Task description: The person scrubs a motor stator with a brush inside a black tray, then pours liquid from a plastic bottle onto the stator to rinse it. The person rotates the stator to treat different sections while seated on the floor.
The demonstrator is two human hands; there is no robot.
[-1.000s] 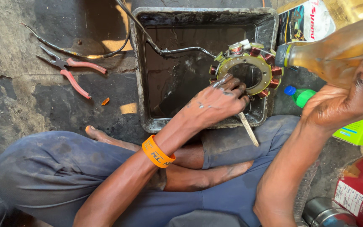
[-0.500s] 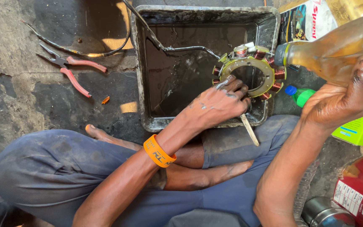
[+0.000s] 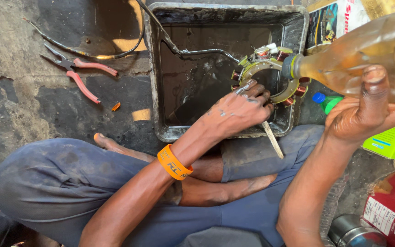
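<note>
From the head camera looking down, your left hand reaches over the near rim of the grimy, dark, rectangular metal tray and is closed around the near side of the round stator ring with copper-wound coil poles and a brass-coloured inner plate, fingers curled onto its edge, holding it tilted over the right-hand part of the tray. A thin pale stick-like tool juts out from under that hand toward your lap; whether the hand grips it too cannot be told. An orange rubber wristband sits on your left wrist. Your right hand is wrapped under a clear plastic bottle of amber liquid, thumb raised up against its side, and holds it tipped so that its neck lies right over the far right of the stator ring. A grey cable runs from the stator across the tray and out over its far rim onto the floor. On the stained concrete floor, well to the left of the tray, lie red-handled pliers, their jaws pointing away from the tray. Just right of the tray stands a small green bottle with a blue cap, and beside it a yellow-green carton. Near the bottom right corner are a red can and a shiny steel cylinder. Your crossed legs in blue-grey cloth fill the lower part of the view.
</note>
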